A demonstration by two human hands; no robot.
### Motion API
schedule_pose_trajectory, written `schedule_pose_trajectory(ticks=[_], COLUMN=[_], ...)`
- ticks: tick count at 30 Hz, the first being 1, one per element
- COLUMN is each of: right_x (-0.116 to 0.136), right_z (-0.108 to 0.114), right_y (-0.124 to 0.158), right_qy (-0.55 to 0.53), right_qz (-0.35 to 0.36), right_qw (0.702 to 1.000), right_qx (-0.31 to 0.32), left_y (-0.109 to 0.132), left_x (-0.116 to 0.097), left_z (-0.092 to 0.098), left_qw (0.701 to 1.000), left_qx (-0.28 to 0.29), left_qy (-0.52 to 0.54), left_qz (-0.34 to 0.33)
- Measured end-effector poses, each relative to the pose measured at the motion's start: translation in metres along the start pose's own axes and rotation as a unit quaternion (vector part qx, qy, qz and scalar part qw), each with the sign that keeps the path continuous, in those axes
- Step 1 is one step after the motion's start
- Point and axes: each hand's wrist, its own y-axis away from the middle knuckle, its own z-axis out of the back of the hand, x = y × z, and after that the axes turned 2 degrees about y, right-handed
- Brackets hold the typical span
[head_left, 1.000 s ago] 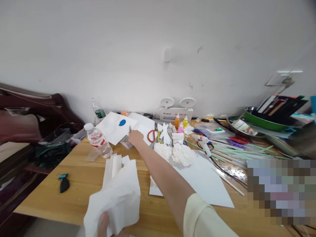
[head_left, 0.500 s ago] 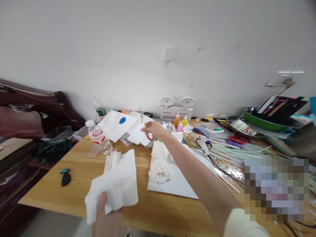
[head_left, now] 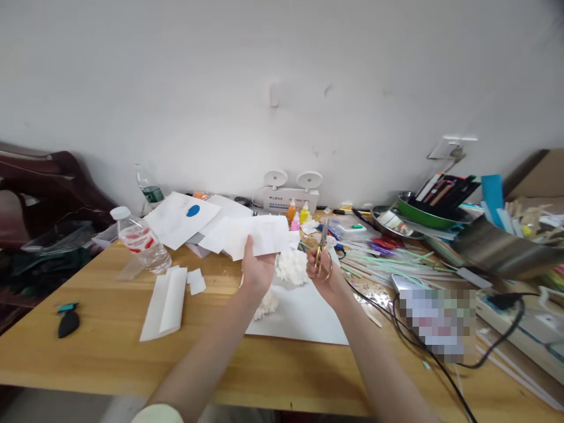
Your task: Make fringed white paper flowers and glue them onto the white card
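My left hand (head_left: pixel 255 271) is raised over the wooden table (head_left: pixel 110 364) and pinches a white sheet of tissue paper (head_left: pixel 259 235) by its lower edge. Just to its right, my right hand (head_left: pixel 324 276) grips small gold-handled scissors (head_left: pixel 323 251), blades pointing up and closed. White fluffy paper flowers (head_left: pixel 291 267) lie on a large white sheet (head_left: pixel 304 317) below and between the hands. Folded white paper strips (head_left: pixel 165 302) rest on the table to the left.
A water bottle (head_left: pixel 141 241) lies left of a stack of white papers, one with a blue blot (head_left: pixel 192 211). Small paint bottles (head_left: pixel 298 215), a white lamp unit (head_left: pixel 286 197), straws, a green tray (head_left: pixel 423 214), cables and a black clip (head_left: pixel 67 320) crowd the table.
My right hand has come back from the far paper stack holding the scissors. My left hand has lifted the tissue sheet up in front of me. The view has shifted right.
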Motion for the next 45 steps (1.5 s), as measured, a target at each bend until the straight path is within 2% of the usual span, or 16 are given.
schedule_pose_trajectory(ticks=[4,10,15,19,25,29,34,39,45], right_x=[-0.02,-0.04,-0.057,-0.07,-0.068,-0.066,-0.065,-0.061,-0.056], right_z=[0.004,-0.003,-0.001,0.002,-0.006,-0.001,0.007,0.008,0.006], right_y=[0.0,0.008,0.012,0.002,-0.016,-0.007,0.005,0.007,0.01], right_qy=[-0.003,0.072,0.136,0.183,0.23,0.235,0.241,0.267,0.287], right_qz=[0.055,0.051,0.041,0.052,0.075,0.084,0.075,0.083,0.094], right_qw=[0.998,0.995,0.989,0.981,0.97,0.967,0.965,0.958,0.952], right_qx=[-0.023,0.035,0.046,0.044,0.039,0.054,0.071,0.056,0.054], left_y=[-0.007,-0.014,-0.02,-0.028,-0.036,-0.036,-0.031,-0.026,-0.022], left_x=[0.017,0.019,0.023,0.022,0.023,0.029,0.036,0.04,0.046], left_z=[-0.006,0.0,0.005,0.009,0.015,0.017,0.018,0.021,0.026], left_qw=[1.0,1.0,0.999,0.999,0.997,0.995,0.996,0.992,0.992], left_qx=[0.013,0.01,0.033,0.042,0.045,0.049,0.035,0.053,0.051], left_qy=[0.011,-0.012,-0.014,-0.012,-0.015,-0.028,-0.038,-0.033,-0.023], left_qz=[-0.009,0.003,0.0,0.011,0.055,0.078,0.075,0.109,0.11])
